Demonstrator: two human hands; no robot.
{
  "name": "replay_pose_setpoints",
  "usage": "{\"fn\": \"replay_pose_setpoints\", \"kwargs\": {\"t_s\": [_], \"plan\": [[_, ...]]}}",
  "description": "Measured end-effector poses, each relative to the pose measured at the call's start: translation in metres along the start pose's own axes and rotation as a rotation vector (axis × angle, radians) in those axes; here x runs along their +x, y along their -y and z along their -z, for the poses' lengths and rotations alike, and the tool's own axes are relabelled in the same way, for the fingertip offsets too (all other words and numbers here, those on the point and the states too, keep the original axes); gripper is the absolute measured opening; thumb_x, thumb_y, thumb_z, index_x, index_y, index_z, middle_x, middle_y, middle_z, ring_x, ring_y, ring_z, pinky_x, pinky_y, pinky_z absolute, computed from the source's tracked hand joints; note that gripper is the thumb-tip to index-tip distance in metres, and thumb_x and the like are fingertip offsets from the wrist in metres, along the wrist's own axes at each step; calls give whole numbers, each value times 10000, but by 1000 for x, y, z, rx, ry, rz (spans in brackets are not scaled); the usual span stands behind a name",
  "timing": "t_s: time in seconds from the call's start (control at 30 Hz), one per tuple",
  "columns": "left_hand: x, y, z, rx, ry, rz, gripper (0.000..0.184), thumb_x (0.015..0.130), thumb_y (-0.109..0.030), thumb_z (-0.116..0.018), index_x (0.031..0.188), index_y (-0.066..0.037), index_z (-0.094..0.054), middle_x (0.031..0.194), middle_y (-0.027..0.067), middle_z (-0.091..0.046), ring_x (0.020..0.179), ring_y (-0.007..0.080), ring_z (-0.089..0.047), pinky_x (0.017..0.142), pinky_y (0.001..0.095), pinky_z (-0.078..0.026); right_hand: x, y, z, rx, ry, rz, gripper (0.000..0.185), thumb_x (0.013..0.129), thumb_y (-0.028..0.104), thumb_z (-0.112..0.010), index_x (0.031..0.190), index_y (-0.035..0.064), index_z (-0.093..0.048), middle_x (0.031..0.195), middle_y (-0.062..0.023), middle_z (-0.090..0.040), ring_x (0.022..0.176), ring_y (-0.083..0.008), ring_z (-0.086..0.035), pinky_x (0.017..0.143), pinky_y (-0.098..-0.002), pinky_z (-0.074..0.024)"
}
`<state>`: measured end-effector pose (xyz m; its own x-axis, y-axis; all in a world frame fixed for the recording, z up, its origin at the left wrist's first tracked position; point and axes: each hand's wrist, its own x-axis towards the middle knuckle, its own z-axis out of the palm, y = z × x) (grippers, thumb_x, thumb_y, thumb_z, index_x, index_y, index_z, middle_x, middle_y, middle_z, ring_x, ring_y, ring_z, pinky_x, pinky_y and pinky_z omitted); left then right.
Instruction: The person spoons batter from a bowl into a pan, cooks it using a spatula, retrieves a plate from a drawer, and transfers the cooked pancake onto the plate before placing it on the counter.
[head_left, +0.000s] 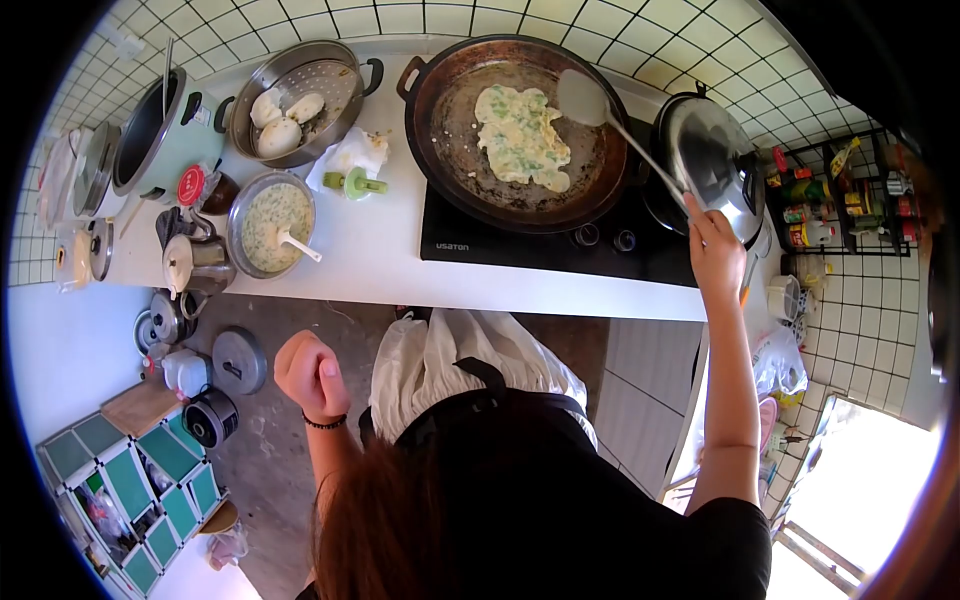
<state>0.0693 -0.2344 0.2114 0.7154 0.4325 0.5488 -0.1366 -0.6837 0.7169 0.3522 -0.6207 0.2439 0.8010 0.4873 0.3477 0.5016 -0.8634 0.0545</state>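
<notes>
A: How are the arms posed?
B: Seen from above, the right arm reaches forward past the front edge of the white tabletop (pixel 370 250), its right hand (pixel 717 252) beside the cooktop. The left arm is bent, with the left hand (pixel 309 375) raised in front of the tabletop, over the floor; a dark beaded bracelet (pixel 325 423) circles that wrist.

A: What lies around them?
B: A wide, dark pan (pixel 448 140) sits on a black cooktop (pixel 500 248). In it lies a pale, green-flecked pancake (pixel 522 138), near the middle. Close on the pan's right stands a pot with a shiny lid (pixel 715 150); the spatula's handle slants past it and over the pan's rim. Further left are a metal bowl (pixel 237 222) of green-flecked batter with a white spoon (pixel 297 243), and a steamer (pixel 345 85) holding white pieces of food.

A: And the hands' grip?
B: The right fingers wrap the end of the spatula (pixel 583 98), whose blade is at the pancake's upper right edge; whether they touch, I cannot tell. The left is curled into a fist.
</notes>
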Motion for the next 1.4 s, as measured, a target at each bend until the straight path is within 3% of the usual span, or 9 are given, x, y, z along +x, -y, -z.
{"fn": "replay_pose_setpoints", "kwargs": {"t_s": [0.47,0.63,0.67,0.73,0.8,1.03,1.17,1.33,1.4], "plan": [[-29,-19,-11,1,-27,18,339,808,-217,-481,543,-28,-385,477,58,-327,413,181,-317,414,299,-214,-4,-14,-7,-21,-26,-2,354,815,115,-595,1148,235,-612,755,-42,-532,601,-233,-574,542,-342,-499],[-61,-31,-20,-27,37,131,278,798,-160,-481,569,-19,-410,515,73,-359,453,196,-359,442,307,-255,-17,2,-6,502,39,-271,306,843,123,-602,1128,14,-593,1122,-175,-604,1019,-296,-597,911,-316,-416],[-65,-33,-25,-13,86,164,243,788,-121,-486,580,-17,-418,523,84,-372,454,215,-372,442,319,-270,-24,5,-17,452,-67,-165,313,864,137,-590,1150,10,-582,942,-120,-658,799,-213,-634,733,-269,-475],[-72,-42,-37,10,190,233,180,768,-42,-497,601,-12,-435,541,105,-400,456,254,-398,440,342,-301,-43,29,-9,838,170,-551,337,887,147,-567,1190,0,-552,734,-27,-573,582,-84,-509,528,-199,-402],[-76,-58,-54,-109,271,347,142,792,-39,-510,658,-10,-473,588,111,-441,503,275,-439,468,344,-339,-65,62,-7,1079,162,-564,386,902,124,-528,1269,11,-482,686,46,-435,476,3,-305,400,-158,-228],[-100,-107,-93,-896,304,587,295,942,-168,-431,1181,-1,-471,1071,126,-571,1029,203,-543,907,306,-407,-164,192,31,1495,300,-452,234,898,39,-513,1058,62,-344,732,-21,-505,576,-49,-432,481,-180,-339],[-151,-99,-63,-1170,217,887,322,963,-185,-398,1219,6,-439,1082,134,-573,1060,199,-535,926,321,-417,-246,253,19,1429,293,-285,223,857,44,-578,901,74,-361,671,-3,-434,515,-56,-341,445,-236,-301],[-238,-99,2,-976,-31,1061,176,956,-144,-385,984,12,-462,903,117,-591,837,170,-590,810,301,-454,-328,309,25,1388,665,-23,213,810,11,-607,903,62,-423,788,-70,-519,629,-102,-483,523,-245,-391],[-288,-86,10,-880,-340,1079,164,950,-140,-404,999,9,-454,799,79,-548,755,152,-560,744,283,-455,-317,308,17,1194,668,203,175,806,30,-616,914,60,-482,806,-57,-550,643,-93,-508,516,-246,-403]]}}
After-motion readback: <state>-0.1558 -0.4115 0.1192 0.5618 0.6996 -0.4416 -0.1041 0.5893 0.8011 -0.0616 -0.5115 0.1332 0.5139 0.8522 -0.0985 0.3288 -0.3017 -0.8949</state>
